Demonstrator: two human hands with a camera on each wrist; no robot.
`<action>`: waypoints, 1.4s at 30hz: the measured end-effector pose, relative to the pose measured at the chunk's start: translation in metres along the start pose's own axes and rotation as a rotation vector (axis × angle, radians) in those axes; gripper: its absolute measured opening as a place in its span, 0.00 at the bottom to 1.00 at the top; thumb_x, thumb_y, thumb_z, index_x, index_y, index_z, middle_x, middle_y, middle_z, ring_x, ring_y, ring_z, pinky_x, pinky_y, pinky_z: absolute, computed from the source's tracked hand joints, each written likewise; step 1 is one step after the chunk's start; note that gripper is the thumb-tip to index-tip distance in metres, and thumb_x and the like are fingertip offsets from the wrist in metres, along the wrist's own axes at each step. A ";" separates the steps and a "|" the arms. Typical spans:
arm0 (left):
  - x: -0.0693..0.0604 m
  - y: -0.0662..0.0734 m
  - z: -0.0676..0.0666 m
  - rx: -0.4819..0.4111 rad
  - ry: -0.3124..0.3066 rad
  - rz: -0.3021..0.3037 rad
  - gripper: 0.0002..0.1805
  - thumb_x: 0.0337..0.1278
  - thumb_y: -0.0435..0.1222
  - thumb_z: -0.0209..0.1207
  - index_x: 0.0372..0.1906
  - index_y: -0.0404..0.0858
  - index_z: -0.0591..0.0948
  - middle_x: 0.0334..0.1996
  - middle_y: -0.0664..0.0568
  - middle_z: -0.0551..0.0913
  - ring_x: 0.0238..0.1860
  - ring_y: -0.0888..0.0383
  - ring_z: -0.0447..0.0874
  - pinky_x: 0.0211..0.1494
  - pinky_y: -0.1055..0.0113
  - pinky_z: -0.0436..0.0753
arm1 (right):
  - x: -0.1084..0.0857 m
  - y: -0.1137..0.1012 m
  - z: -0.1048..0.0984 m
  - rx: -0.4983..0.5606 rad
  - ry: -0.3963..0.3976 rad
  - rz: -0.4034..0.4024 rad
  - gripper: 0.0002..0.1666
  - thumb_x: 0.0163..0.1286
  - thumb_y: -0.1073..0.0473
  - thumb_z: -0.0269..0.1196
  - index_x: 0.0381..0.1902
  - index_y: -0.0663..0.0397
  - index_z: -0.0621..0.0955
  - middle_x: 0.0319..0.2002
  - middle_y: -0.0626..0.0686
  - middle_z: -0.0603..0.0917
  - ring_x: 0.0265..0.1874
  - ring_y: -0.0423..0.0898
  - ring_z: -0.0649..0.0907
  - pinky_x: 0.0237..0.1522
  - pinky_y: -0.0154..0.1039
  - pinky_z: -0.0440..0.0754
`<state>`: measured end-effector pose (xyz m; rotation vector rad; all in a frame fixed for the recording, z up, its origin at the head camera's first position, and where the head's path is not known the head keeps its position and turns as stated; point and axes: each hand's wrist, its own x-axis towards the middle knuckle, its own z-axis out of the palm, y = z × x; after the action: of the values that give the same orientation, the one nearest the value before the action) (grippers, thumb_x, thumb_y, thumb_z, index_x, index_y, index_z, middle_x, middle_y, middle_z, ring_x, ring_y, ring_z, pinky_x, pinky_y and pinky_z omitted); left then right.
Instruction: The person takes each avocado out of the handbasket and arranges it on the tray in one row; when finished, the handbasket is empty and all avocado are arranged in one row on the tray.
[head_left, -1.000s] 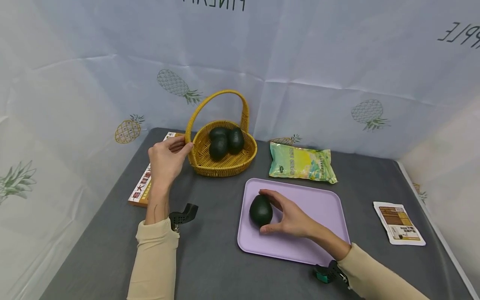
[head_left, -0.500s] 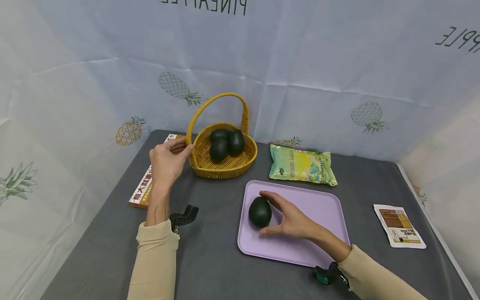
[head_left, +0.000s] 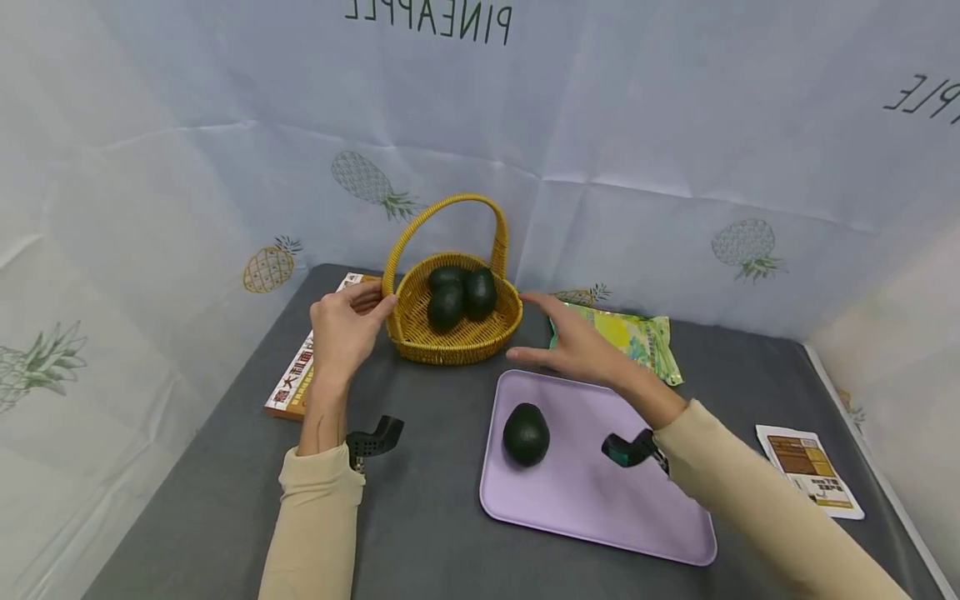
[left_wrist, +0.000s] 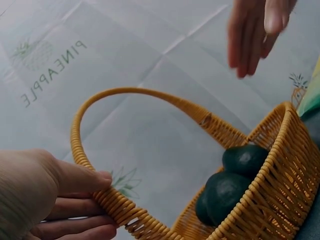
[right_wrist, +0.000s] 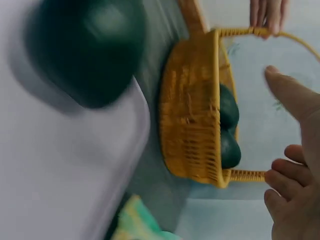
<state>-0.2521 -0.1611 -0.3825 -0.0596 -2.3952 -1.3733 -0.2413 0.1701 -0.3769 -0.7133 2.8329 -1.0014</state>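
Note:
A yellow wicker basket (head_left: 453, 353) with a tall arched handle stands at the back of the table, holding 3 dark green avocados (head_left: 447, 308). My left hand (head_left: 347, 327) pinches the lower left part of its handle between thumb and fingers, as the left wrist view also shows. My right hand (head_left: 581, 340) is in the air just right of the basket, thumb and fingers spread apart with nothing between them. Another avocado (head_left: 527, 435) lies on the left part of a light purple tray (head_left: 615, 508). In the right wrist view the avocado is blurred.
A green and yellow packet (head_left: 660, 342) lies behind the tray, partly covered by my right hand. A flat box (head_left: 294, 379) lies left of the basket, partly behind my left arm. At right is a white and brown pouch (head_left: 813, 471). A pineapple-print cloth (head_left: 622, 167) hangs behind.
My right hand has left the avocado on the tray and moved up and away to beside the basket. The avocado stays on the tray. My left hand keeps its hold on the handle.

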 end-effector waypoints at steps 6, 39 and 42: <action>0.001 -0.001 -0.001 -0.001 -0.006 -0.014 0.20 0.67 0.38 0.70 0.59 0.34 0.87 0.49 0.39 0.91 0.49 0.45 0.92 0.51 0.51 0.91 | 0.058 -0.002 -0.005 -0.111 -0.074 -0.016 0.60 0.63 0.43 0.78 0.82 0.59 0.60 0.80 0.61 0.65 0.79 0.62 0.65 0.78 0.63 0.66; 0.001 -0.003 0.001 0.000 0.003 0.003 0.20 0.67 0.40 0.70 0.58 0.33 0.87 0.49 0.39 0.91 0.49 0.45 0.92 0.51 0.52 0.92 | 0.140 -0.007 0.041 -0.685 -0.164 0.068 0.60 0.63 0.43 0.77 0.81 0.62 0.60 0.79 0.60 0.64 0.79 0.56 0.65 0.80 0.50 0.68; 0.000 -0.002 0.001 -0.003 0.002 0.004 0.20 0.67 0.40 0.70 0.58 0.33 0.87 0.49 0.39 0.91 0.49 0.46 0.93 0.51 0.53 0.92 | 0.140 -0.007 0.044 -0.695 -0.165 0.071 0.59 0.64 0.43 0.77 0.81 0.62 0.61 0.78 0.61 0.66 0.78 0.57 0.67 0.78 0.51 0.70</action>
<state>-0.2529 -0.1615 -0.3843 -0.0640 -2.3902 -1.3745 -0.3546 0.0773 -0.3933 -0.6765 3.0021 0.0862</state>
